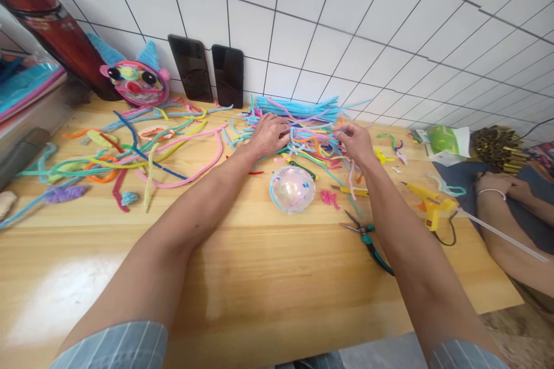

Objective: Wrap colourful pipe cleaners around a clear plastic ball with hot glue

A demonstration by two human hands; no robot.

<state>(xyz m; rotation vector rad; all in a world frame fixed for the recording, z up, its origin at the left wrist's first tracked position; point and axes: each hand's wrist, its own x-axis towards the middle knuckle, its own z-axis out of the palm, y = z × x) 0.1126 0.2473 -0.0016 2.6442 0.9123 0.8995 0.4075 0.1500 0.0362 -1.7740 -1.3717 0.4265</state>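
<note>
Dozens of loose pipe cleaners (130, 150) sprawl over the wooden table (259, 277) at the left, in front of a cat-face craft (136, 78) and two dark phones (193, 68) leaning on the tiled wall. The left hand (268, 134) lies palm-down on the tangled pile (311, 147), fingers bent into it; whether it grips anything I cannot tell. The right hand (355, 139) pinches a strand (335, 131) between thumb and fingertips. That strand seems to run crosswise, hand to hand, along the wall. Pinning the heap flat while easing one stem out lengthwise should avoid snags. A yellow glue gun (428, 202) lies further right.
</note>
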